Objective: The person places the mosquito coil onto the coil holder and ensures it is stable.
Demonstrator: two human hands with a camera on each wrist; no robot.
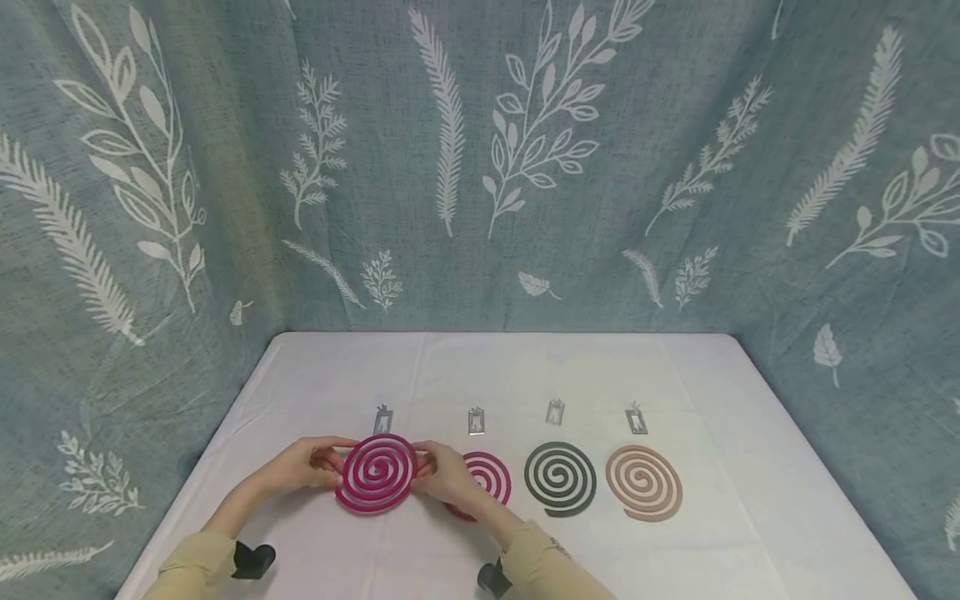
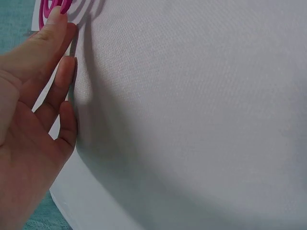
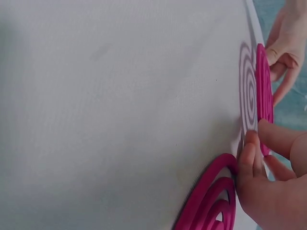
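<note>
A magenta mosquito coil (image 1: 380, 468) is held up off the white table between both hands. My left hand (image 1: 303, 464) pinches its left edge; in the left wrist view the thumb lies on the coil (image 2: 64, 5), with the other fingers bent loosely. On the opposite edge, my right hand (image 1: 448, 477) pinches the coil (image 3: 264, 91) between thumb and fingers. A second magenta coil (image 1: 507, 477) lies flat under the right hand and wrist, partly hidden. To its right lie a dark green coil (image 1: 558, 475) and a tan coil (image 1: 642, 479).
Small metal coil stands lie in a row behind the coils, from the left stand (image 1: 383, 419) to the right stand (image 1: 637, 419). A white cloth covers the table (image 1: 750, 517). Blue-green leaf-patterned curtains (image 1: 480, 167) enclose the back and sides. Black devices (image 1: 253, 561) sit at both wrists.
</note>
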